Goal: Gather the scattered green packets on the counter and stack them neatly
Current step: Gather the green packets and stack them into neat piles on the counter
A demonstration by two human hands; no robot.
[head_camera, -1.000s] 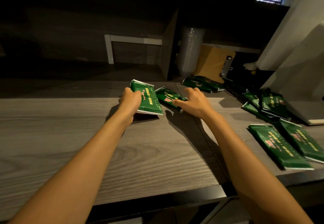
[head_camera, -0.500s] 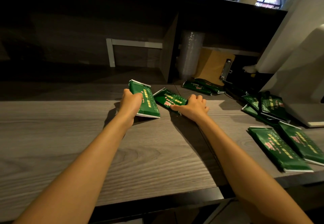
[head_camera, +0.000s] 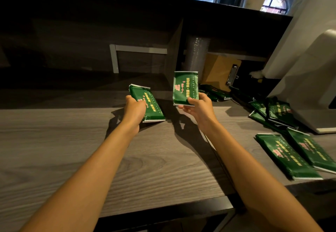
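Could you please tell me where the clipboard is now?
In the head view the clipboard leans at the back right of the counter, beside the stacked clear cups, behind loose green packets.

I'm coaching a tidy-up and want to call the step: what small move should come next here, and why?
Probably carry the lifted packet leftward and lay it flat on the left packet, edges matched. The right hand pinches it upright above the counter, while the left hand grips the left packet resting there, ready as a stack base.

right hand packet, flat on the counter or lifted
Lifted and upright: the right hand pinches the packet by its lower edge, clear above the counter.
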